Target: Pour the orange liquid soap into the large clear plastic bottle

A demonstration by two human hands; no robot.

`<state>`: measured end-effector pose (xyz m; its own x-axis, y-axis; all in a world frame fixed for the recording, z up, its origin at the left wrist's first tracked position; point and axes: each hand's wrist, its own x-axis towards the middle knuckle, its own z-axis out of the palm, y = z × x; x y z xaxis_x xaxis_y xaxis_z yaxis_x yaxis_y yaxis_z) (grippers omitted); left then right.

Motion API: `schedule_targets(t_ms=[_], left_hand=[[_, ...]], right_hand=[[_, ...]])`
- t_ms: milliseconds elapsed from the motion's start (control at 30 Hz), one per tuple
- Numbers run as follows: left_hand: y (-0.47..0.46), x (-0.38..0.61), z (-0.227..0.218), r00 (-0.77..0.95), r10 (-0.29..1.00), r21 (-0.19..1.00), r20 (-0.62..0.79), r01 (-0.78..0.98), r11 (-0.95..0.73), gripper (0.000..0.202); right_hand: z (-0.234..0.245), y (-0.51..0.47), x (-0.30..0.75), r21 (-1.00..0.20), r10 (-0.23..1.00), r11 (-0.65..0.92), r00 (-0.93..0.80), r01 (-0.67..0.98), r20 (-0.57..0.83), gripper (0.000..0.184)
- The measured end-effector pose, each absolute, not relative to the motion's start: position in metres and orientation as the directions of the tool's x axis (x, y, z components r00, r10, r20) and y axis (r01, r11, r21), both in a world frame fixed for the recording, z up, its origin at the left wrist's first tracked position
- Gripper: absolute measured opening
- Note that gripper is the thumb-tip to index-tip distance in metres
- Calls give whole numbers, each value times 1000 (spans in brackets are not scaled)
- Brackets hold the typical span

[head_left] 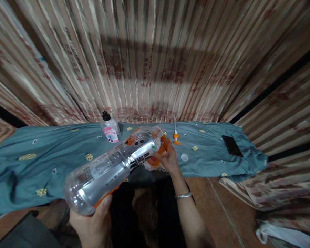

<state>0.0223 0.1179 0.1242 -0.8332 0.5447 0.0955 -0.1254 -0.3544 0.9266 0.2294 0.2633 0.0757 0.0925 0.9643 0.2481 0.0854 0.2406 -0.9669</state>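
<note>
2 held bottles [103, 175] [162, 146], 1 pump [176, 136], 1 phone [232, 146]

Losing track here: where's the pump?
In the head view, the pump lies on the cloth right of centre, just beyond the right hand and the white disc.

Long counter [209, 165], teal cloth [67, 151] over it, kinda wrinkly, yellow pineapple-looking prints all over. Far side, left of middle: clear bottle [111, 131], black top, pink label, standing up. Far side, right of middle: orange pump [176, 136], tube pointing to far edge. Bit nearer: small white disc [184, 157]. Way right: black phone [231, 146]. Near edge, middle: white crumpled stuff [155, 168], mostly hidden.
</note>
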Motion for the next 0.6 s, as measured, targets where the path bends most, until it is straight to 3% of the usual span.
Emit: schedule_targets(t_ms=[400,600], left_hand=[[119,24,134,-812,553,928,185,-40,-370,43],[118,24,136,-801,562,920,206,-37,-390,50]], right_hand=[[78,256,230,-951,951,286,90,115,297,83],[81,253,229,-958,957,258,103,129,271,84]])
